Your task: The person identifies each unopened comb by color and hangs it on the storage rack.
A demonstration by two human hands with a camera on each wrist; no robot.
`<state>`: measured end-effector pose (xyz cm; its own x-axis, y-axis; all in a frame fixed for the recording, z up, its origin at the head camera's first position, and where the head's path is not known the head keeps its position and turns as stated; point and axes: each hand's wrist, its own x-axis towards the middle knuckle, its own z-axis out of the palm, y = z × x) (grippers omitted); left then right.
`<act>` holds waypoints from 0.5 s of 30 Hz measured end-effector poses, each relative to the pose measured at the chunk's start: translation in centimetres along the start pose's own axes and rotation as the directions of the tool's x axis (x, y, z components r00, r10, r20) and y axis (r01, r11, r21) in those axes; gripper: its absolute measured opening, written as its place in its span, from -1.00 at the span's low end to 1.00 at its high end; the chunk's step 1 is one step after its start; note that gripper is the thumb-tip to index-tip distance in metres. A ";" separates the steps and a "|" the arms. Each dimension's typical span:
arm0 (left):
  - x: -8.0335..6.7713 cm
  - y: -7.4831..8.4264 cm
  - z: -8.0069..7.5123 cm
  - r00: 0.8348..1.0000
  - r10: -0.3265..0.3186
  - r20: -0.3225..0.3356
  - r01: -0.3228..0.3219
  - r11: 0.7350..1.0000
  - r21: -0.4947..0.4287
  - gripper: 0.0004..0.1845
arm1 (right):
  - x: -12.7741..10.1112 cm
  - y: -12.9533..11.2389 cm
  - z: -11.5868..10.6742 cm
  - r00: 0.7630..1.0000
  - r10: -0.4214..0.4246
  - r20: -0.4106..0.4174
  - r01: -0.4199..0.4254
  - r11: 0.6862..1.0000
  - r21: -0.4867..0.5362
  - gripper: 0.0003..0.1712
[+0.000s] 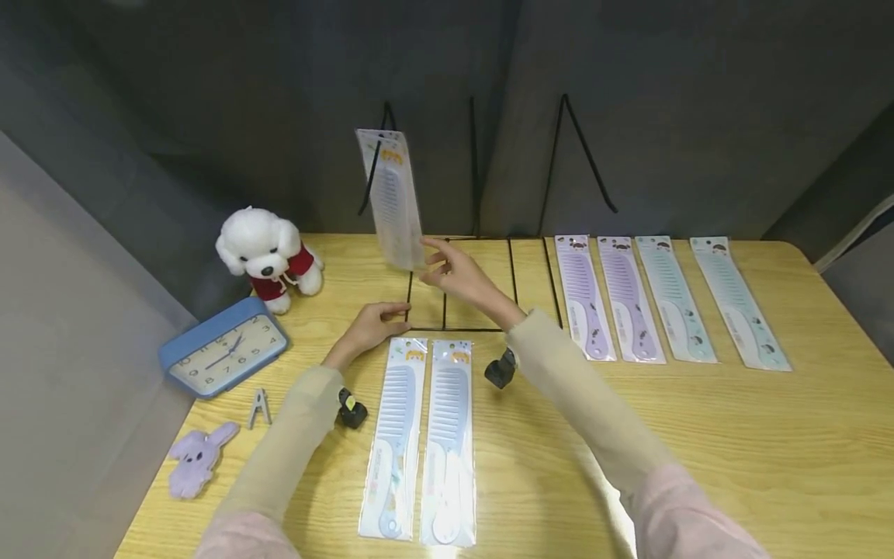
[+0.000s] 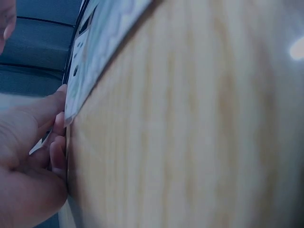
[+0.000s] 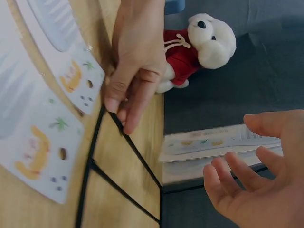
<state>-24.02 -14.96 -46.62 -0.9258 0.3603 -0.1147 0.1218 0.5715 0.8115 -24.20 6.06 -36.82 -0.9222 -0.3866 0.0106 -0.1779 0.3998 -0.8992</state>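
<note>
A black wire rack (image 1: 474,167) stands at the back of the table. From its left hook hang clear-packed blue combs (image 1: 391,194), at least two deep in the right wrist view. My right hand (image 1: 464,276) is just right of their lower end, its fingers loosely bent and holding nothing. With thumb and fingers, my left hand (image 3: 137,71) pinches the front left corner of the rack's base wire. Two more packed blue combs, a left one (image 1: 394,435) and a right one (image 1: 448,435), lie side by side in front of the rack.
Right of the rack lie two purple packed combs (image 1: 587,299) and two green ones (image 1: 676,299). At the left are a white plush dog (image 1: 261,248), a blue clock (image 1: 226,349), a grey clip (image 1: 259,407) and a purple plush toy (image 1: 195,462). Dark curtain hangs behind.
</note>
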 end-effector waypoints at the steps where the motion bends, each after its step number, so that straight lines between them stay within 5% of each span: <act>1: 0.0 0.0 0.0 1.000 -0.003 -0.002 0.003 1.000 0.000 -0.52 | -0.3 0.3 0.0 1.000 0.000 0.003 0.000 1.000 0.007 -0.28; 15: -0.1 -0.1 0.0 1.000 -0.023 -0.002 0.023 0.999 -0.034 -0.52 | -8.2 2.1 0.0 0.999 0.050 0.015 -0.050 0.998 0.035 -0.30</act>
<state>-23.96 -15.05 -46.68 -0.9291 0.3454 -0.1321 0.0883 0.5540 0.8278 -17.01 10.11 -38.76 -0.9247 -0.3786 -0.0406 -0.1193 0.3895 -0.9133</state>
